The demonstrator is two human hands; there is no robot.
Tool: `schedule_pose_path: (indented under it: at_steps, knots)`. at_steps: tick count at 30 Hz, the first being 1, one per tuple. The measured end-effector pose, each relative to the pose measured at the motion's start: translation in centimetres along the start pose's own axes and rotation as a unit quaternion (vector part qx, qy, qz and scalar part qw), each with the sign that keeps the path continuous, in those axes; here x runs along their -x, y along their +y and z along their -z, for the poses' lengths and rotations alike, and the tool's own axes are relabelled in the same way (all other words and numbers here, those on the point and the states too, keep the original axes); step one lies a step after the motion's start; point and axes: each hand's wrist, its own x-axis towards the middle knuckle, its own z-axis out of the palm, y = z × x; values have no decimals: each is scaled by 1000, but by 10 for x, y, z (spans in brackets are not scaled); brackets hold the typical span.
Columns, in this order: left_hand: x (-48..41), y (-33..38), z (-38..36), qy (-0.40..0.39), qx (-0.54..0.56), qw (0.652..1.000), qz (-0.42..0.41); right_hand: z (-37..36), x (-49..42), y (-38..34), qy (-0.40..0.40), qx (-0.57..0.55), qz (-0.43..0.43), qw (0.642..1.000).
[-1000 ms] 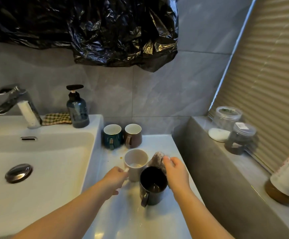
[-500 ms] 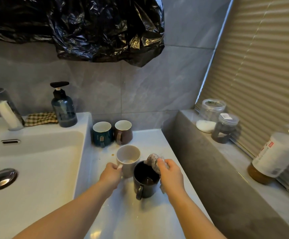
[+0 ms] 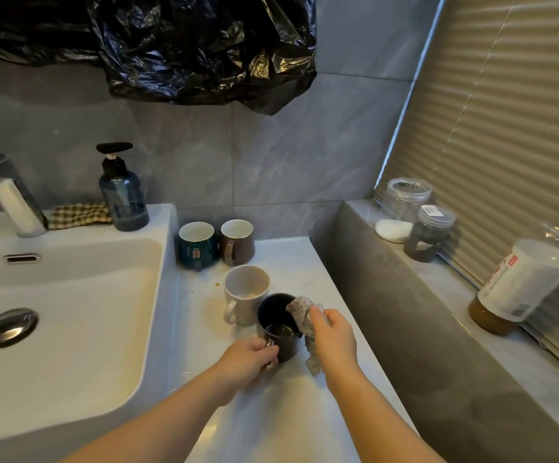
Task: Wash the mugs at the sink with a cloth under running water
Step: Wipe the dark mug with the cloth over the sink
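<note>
Four mugs out on the desk, cloth at the dark one

The dark mug (image 3: 278, 332) stands upright nearest the front, a shine of liquid at its bottom, its handle pointing forward and gripped by the left hand (image 3: 248, 360). The spotted cloth (image 3: 301, 312) is bunched in the right hand (image 3: 333, 335), its upper end draped over that mug's right rim and its tail hanging down outside. Just behind sits the white mug (image 3: 244, 295), upright, handle to the left, a brownish film inside. At the back wall the teal mug (image 3: 196, 245) and brown mug (image 3: 237, 242) stand side by side, white inside, handles forward. The white sink (image 3: 71, 262) lies left of them all.
</note>
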Motion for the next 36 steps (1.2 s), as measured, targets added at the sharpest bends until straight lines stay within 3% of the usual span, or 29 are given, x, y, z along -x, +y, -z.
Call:
schedule_pose_path:
  at_steps: [4,8,15,21,30,36]
  knots:
    - [0,13,1,6,77,997,-17,4,6,-4,0,-28,3,1000]
    - [7,29,6,26,48,998,-43,6,13,-13,8,-36,8,999]
    - [38,58,45,79,123,985,-94,-4,42,-66,41,-74,131,988]
    - [73,75,114,134,117,972,-151,-54,73,-104,10,-101,195,975]
    - [111,14,232,200,117,965,-127,-182,120,-111,-103,-139,129,976]
    - [123,-32,286,248,35,957,-143,-251,128,-93,-114,-104,55,986]
